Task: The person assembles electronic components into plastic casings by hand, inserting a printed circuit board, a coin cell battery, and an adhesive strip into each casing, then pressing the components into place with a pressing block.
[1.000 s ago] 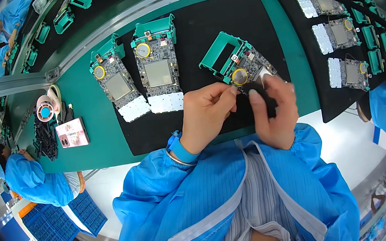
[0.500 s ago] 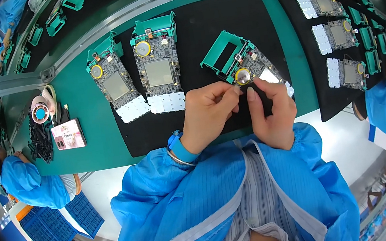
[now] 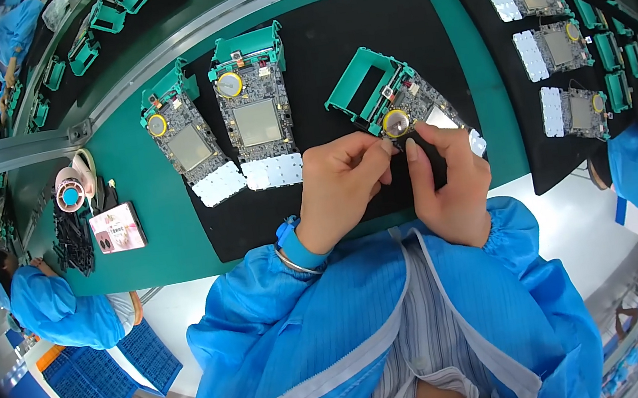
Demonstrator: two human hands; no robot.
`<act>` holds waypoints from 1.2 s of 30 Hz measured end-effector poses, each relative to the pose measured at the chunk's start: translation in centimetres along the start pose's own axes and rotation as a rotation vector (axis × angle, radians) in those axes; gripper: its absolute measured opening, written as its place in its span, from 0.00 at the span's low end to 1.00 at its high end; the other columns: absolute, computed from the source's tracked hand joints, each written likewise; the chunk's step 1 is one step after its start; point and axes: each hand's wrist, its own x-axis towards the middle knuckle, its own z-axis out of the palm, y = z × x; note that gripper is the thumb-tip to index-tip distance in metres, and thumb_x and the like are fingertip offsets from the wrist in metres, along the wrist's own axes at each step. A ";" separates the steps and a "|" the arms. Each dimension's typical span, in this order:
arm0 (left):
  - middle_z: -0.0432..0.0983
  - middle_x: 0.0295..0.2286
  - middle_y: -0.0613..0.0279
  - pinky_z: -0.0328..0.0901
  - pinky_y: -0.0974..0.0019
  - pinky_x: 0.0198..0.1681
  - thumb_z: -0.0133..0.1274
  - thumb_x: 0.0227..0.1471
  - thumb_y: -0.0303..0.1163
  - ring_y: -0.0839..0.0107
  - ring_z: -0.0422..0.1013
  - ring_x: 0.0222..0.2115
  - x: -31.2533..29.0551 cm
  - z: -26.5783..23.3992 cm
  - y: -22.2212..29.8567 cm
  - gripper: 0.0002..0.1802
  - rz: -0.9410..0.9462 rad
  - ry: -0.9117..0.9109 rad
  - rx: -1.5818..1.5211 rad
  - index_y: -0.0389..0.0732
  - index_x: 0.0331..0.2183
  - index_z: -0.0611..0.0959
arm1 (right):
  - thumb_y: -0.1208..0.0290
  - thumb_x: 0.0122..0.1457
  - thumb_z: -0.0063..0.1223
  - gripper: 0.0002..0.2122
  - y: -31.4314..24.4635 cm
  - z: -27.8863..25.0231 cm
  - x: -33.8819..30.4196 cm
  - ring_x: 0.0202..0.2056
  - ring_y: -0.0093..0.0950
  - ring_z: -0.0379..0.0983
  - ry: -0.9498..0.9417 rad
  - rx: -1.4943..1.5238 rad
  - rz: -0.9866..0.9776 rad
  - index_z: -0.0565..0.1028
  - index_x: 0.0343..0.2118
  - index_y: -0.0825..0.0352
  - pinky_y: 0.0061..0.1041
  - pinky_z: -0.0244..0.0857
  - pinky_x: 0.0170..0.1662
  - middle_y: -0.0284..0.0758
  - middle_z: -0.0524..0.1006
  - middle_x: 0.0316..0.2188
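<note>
A circuit board [image 3: 422,91] with a pale screen lies slanted on the black mat, a green plastic frame [image 3: 359,90] at its upper left. Its round, yellow-rimmed coin cell [image 3: 396,123] sits just above my fingertips. My left hand [image 3: 345,179] is closed in a pinch at the coin cell's lower left; anything between finger and thumb is too small to name. At the board's lower edge, my right hand [image 3: 452,181] has index finger and thumb bent close together. What they grip, if anything, I cannot make out. Both hands partly cover the board's lower side.
Two similar boards, one upright [image 3: 256,119] and one tilted [image 3: 189,145], lie left on the black mat [image 3: 329,28]. A pink phone [image 3: 117,228], small fan [image 3: 70,193] and black parts [image 3: 74,246] are further left. More boards [image 3: 557,47] lie right, near co-workers.
The view has shifted slightly, so the boards sit a little further left. Both hands stay at the coin cell with nearly the same grip.
</note>
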 end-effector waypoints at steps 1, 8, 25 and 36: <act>0.73 0.16 0.67 0.56 0.78 0.17 0.52 0.53 0.27 0.85 0.64 0.15 -0.1 0.0 0.0 0.09 -0.002 0.000 0.004 0.32 0.26 0.81 | 0.81 0.52 0.57 0.10 -0.2 -0.3 0.0 0.24 0.34 0.77 -0.047 -0.016 0.033 0.73 0.38 0.71 0.25 0.68 0.26 0.42 0.78 0.27; 0.73 0.16 0.68 0.53 0.80 0.16 0.53 0.54 0.29 0.87 0.62 0.15 -0.1 0.3 0.0 0.09 -0.038 0.008 -0.010 0.33 0.27 0.81 | 0.75 0.45 0.65 0.09 1.9 -2.1 -1.1 0.23 0.31 0.64 0.018 -0.172 -0.125 0.77 0.30 0.64 0.28 0.57 0.26 0.32 0.70 0.22; 0.74 0.14 0.67 0.55 0.79 0.16 0.58 0.51 0.33 0.86 0.65 0.14 0.0 2.0 0.1 0.13 0.040 0.110 0.246 0.32 0.21 0.82 | 0.81 0.48 0.60 0.15 1.4 -0.6 -2.3 0.25 0.33 0.68 0.099 0.009 0.038 0.74 0.41 0.69 0.28 0.64 0.30 0.38 0.77 0.32; 0.74 0.14 0.65 0.58 0.79 0.17 0.58 0.50 0.32 0.84 0.67 0.15 0.1 2.3 -0.3 0.13 0.102 0.145 0.238 0.32 0.22 0.81 | 0.84 0.49 0.58 0.13 1.0 -0.2 -2.4 0.26 0.34 0.71 0.133 -0.037 0.015 0.74 0.39 0.71 0.27 0.66 0.28 0.40 0.77 0.31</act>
